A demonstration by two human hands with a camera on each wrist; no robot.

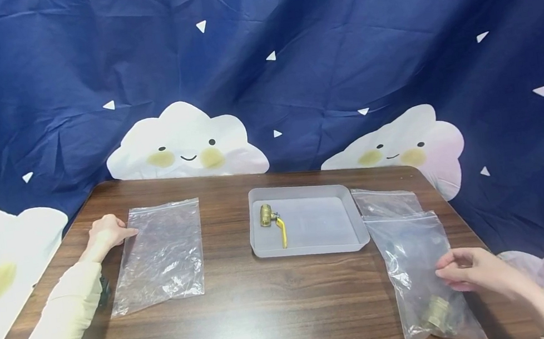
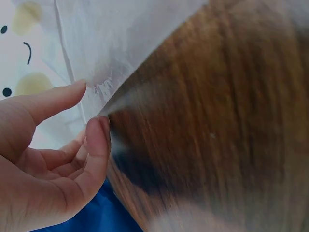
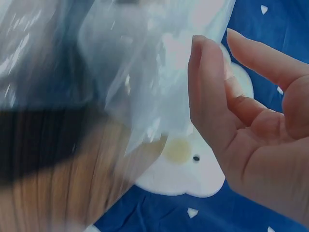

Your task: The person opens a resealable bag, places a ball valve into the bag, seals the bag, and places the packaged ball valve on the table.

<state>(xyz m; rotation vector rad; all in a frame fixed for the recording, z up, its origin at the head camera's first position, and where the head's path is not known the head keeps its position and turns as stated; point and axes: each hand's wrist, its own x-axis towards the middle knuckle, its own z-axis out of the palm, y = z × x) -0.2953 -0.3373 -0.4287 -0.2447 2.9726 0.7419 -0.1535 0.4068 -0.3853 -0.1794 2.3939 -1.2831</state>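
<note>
Your relaxed left hand [image 1: 106, 233] touches the left bag [image 1: 167, 254], relaxed right hand [image 1: 480, 270] the lower-right bag [image 1: 412, 257]; likely slippery: pinch edges.

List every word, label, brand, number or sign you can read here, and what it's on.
None: no text is readable in any view.
Yellow-handled valve in the tray: any marking is too small to read.
Brass-coloured piece inside the bag at right: too blurred to tell.
Clear bag at left: no print visible.
Backdrop: cloud faces and white triangles, no lettering.
</note>
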